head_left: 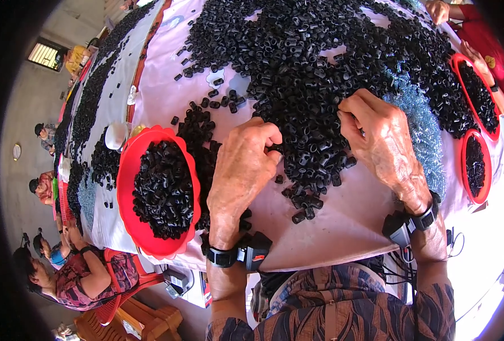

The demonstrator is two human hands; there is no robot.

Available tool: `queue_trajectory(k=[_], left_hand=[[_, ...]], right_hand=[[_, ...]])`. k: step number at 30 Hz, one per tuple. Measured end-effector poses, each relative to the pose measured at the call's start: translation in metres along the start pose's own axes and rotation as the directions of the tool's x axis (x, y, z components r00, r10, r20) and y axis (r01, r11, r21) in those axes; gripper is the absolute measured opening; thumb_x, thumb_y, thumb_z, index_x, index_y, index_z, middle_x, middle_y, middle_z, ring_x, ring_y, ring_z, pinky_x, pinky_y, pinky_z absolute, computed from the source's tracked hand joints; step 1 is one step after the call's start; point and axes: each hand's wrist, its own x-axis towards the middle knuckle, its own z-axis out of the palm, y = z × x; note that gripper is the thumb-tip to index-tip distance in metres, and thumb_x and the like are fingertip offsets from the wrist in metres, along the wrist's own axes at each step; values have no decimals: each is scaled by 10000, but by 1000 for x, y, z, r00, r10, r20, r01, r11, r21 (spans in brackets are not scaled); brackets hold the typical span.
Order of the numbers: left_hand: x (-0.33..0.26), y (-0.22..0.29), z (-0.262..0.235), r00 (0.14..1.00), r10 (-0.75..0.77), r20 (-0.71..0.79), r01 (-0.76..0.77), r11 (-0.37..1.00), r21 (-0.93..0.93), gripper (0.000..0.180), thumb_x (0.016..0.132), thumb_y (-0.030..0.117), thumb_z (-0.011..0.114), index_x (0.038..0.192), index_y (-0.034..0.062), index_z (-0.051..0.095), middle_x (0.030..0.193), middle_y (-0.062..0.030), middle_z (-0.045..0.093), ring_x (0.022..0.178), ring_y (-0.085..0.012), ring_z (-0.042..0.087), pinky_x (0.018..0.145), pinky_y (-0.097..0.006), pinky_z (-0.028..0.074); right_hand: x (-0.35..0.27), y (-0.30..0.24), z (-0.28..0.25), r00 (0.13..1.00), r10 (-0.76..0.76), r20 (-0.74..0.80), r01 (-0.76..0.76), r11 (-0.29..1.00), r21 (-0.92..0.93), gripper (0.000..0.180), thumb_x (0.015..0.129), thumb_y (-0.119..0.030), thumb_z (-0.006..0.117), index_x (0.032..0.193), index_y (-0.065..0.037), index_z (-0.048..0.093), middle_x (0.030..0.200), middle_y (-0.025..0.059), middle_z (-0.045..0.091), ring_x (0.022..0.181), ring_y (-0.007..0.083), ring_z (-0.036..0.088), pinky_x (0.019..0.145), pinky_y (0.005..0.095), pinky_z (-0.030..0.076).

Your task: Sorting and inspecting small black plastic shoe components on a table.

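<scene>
Hands curled over a bench (348, 221) draped in pale cloth, a worker appears to be sorting small black pieces (311, 133) heaped between the left hand (243, 162) and right hand (377, 133); whether either set of bent fingers is closed on a piece cannot be told. The next move seems to call for a fine pinch, with a part-filled red bowl (128, 190) near the left wrist.
</scene>
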Motion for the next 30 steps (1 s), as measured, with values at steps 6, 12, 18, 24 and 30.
queue_trajectory(k=[6, 12, 18, 24, 30], left_hand=[[1, 2, 4, 1000, -17, -22, 16, 999, -32, 148, 724, -77, 634, 860, -20, 623, 745, -87, 637, 666, -134, 608, 618, -263, 489], [5, -12, -9, 986, -132, -103, 95, 947, -308, 126, 806, -50, 592, 910, -9, 649, 794, -42, 657, 693, -96, 603, 630, -231, 480], [5, -3, -13, 963, -255, -83, 204, 897, -392, 128, 879, 9, 562, 948, 5, 669, 802, -49, 652, 698, -105, 611, 626, -234, 489], [6, 8, -13, 966, -257, -44, 207, 859, -468, 133, 867, 20, 563, 947, -11, 665, 801, -60, 657, 703, -100, 610, 629, -226, 486], [0, 26, -1, 989, -109, 102, 149, 759, -634, 118, 870, 7, 597, 967, -20, 658, 837, -55, 663, 734, -104, 633, 637, -234, 520]], right_hand=[[-1, 2, -1, 999, -7, 34, 8, 1000, -24, 69, 790, -42, 596, 786, -14, 534, 777, 123, 557, 680, 318, 608, 595, 399, 508], [0, 2, -3, 999, -20, 30, 20, 1000, -18, 74, 760, 39, 595, 826, 6, 591, 773, 119, 561, 621, 298, 591, 556, 358, 482], [-1, 2, -3, 998, -57, 41, 59, 997, -47, 85, 781, -30, 588, 776, -14, 504, 765, 119, 535, 683, 316, 596, 603, 392, 511], [-1, 2, -5, 999, -43, 24, 41, 995, 87, 72, 773, -39, 606, 784, -11, 541, 767, 121, 565, 653, 316, 607, 572, 384, 511], [-3, -13, 1, 987, -99, 126, 12, 828, 560, 132, 754, -64, 675, 780, 3, 565, 694, 159, 577, 656, 343, 606, 581, 419, 478]])
